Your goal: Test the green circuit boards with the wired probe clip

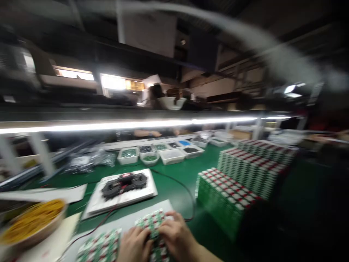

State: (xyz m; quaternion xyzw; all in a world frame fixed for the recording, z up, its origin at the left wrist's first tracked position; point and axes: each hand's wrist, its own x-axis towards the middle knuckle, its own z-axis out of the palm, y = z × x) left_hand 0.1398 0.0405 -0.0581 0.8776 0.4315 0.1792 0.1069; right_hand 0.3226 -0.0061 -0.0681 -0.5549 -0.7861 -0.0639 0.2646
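At the bottom edge both hands rest on a batch of small green, white and red parts [152,222] lying on a grey sheet [128,222]. My left hand [134,244] lies with curled fingers against these parts. My right hand [176,236] presses on the same group from the right, fingers bent over it. More of the same parts [99,247] lie to the left on the sheet. The picture is smeared by motion, so the grip is unclear.
A white board with a black fixture [124,185] and a cable sits just beyond. Tall stacks of green and white parts [240,178] stand at right. A bowl of yellow pieces [31,220] is at left. Small white trays [163,153] line the back under a light bar.
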